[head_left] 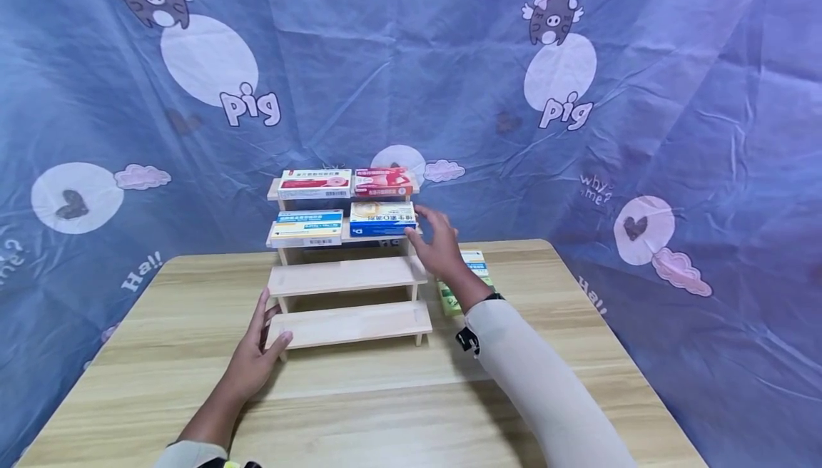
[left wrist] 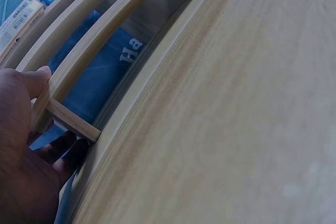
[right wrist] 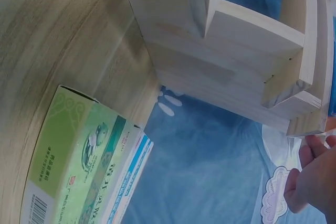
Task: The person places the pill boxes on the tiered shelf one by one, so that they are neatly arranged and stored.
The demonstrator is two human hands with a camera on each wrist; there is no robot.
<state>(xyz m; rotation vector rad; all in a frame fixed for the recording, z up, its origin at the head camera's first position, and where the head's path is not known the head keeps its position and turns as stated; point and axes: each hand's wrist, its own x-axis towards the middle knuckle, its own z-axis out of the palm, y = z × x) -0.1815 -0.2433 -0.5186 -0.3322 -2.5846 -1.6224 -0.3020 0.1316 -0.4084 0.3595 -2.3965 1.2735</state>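
A stepped wooden display rack [head_left: 347,277] stands on the table. My left hand [head_left: 252,359] grips the left end of its lowest shelf; in the left wrist view the thumb lies on the board [left wrist: 63,72] with the other fingers below. My right hand [head_left: 442,248] is at the right end of the second shelf from the top. Its thumb and fingers hold the right end of a blue, white and yellow medicine box [head_left: 382,219]. Beside that box lies a blue, white and yellow medicine box [head_left: 307,228]. In the right wrist view, the right fingertips are partly hidden.
Two red-and-white medicine boxes, left [head_left: 315,184] and right [head_left: 383,181], lie on the top shelf. Right of the rack, behind my right forearm, are a green medicine box [right wrist: 79,156] and a blue-and-white one [right wrist: 131,174]. A blue printed curtain [head_left: 398,61] hangs behind the table [head_left: 359,411].
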